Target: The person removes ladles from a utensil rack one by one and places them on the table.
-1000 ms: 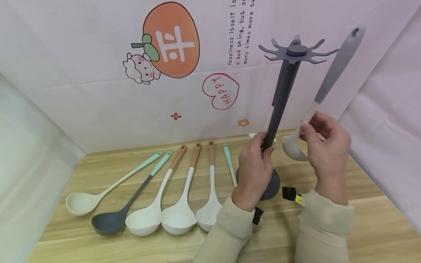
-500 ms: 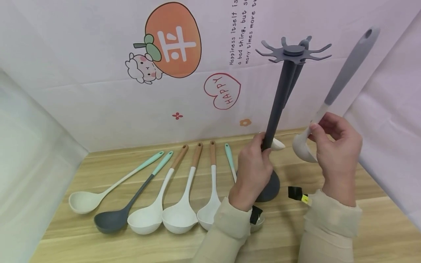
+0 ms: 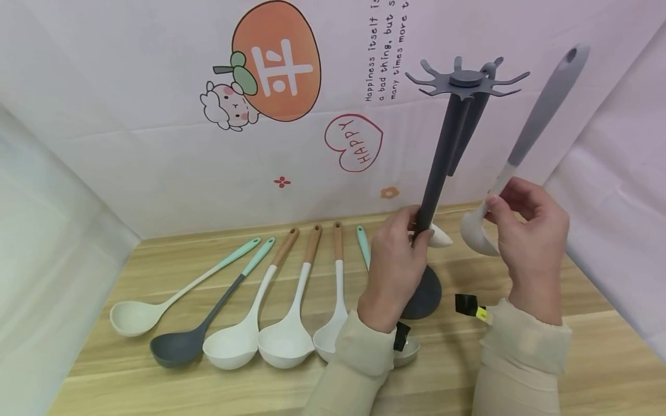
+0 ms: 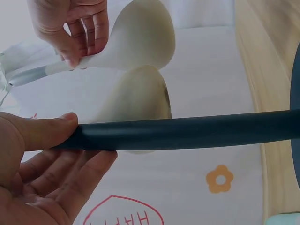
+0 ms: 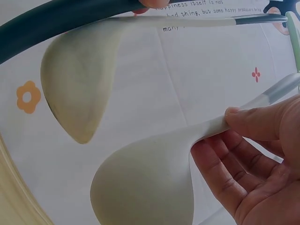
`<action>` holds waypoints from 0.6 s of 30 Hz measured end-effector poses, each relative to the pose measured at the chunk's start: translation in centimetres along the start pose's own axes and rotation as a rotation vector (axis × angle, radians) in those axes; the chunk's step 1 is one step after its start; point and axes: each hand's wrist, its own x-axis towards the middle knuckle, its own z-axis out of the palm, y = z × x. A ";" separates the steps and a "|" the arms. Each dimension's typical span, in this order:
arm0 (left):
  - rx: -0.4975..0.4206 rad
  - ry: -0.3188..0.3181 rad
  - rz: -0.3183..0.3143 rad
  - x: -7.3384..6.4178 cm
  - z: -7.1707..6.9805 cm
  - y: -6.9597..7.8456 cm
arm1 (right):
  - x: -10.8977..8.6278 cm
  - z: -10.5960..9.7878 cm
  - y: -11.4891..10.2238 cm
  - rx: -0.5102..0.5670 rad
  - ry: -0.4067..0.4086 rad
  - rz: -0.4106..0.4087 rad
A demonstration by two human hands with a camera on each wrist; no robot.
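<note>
My left hand (image 3: 395, 260) grips the dark pole of a utensil stand (image 3: 441, 164) that has a ring of hooks at its top and a round base on the table. From the stand hangs a ladle (image 5: 77, 84) with a dark handle and pale bowl; in the head view its bowl is partly behind my left hand. To the right, my right hand (image 3: 536, 242) pinches another ladle (image 3: 546, 110) near the bowl, its grey handle pointing up. This raised ladle is apart from the stand, and its pale bowl (image 4: 145, 37) shows in the left wrist view.
On the wooden table (image 3: 598, 358) lie several ladles in a row to the left, among them a cream one (image 3: 136, 318), a dark grey one (image 3: 178, 348) and a white one (image 3: 230, 348). A printed white cloth (image 3: 156, 173) rises behind. One more bowl (image 3: 406, 352) shows beside my left sleeve.
The stand's hooks have turned, bringing the hanging ladle from the left of the pole round to its right. My right hand has shifted right with its ladle, then slightly back.
</note>
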 end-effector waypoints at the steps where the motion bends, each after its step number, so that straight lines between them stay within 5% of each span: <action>1: -0.004 0.013 0.009 0.0 0.1 0.0 | 0.0 0.0 0.0 -0.009 -0.002 0.002; 8: 0.003 0.055 0.055 0.0 0.2 0.0 | 0.0 0.1 0.0 -0.031 -0.005 0.022; 18: -0.009 0.017 0.040 0.0 -0.2 0.0 | 0.1 0.2 0.0 -0.058 -0.002 0.028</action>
